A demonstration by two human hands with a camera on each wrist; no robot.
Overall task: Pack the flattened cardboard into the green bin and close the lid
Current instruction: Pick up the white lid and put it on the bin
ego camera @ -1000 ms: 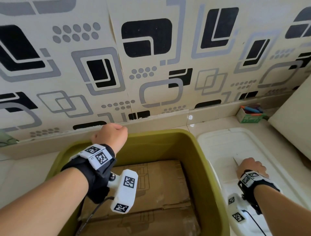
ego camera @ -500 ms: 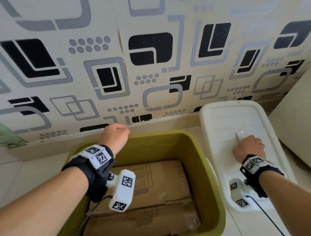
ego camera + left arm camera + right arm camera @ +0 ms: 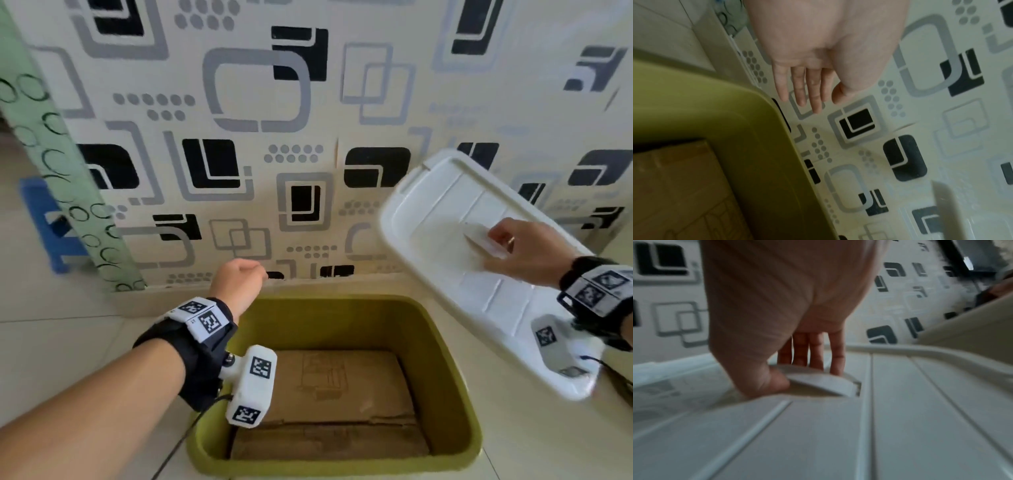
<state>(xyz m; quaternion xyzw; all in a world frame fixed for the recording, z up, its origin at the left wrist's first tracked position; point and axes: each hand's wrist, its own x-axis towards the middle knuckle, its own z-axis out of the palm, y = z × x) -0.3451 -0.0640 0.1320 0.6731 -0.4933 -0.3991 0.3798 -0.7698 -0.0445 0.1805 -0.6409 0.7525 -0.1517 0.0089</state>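
Cardboard (image 3: 342,394) lies flat in the bin (image 3: 442,370), so only the lid (image 3: 455,219) is left to fit. The right hand (image 3: 527,250) pinches the lid's flip-up handle (image 3: 824,381), thumb under, fingers over, and holds the lid in the air at the bin's 2 o'clock. The left hand (image 3: 239,284) hangs slack and empty over the rim at 10 o'clock, touching nothing I can see.

Risk, as I judge it: one small central grip lets the lid tilt or swing, so it could land crooked on the rim (or slip free). A raised cardboard edge might also stop it seating.

Motion blur smears the lid's edges; its underside and any latches are hidden, and the bin's near wall is cut off.
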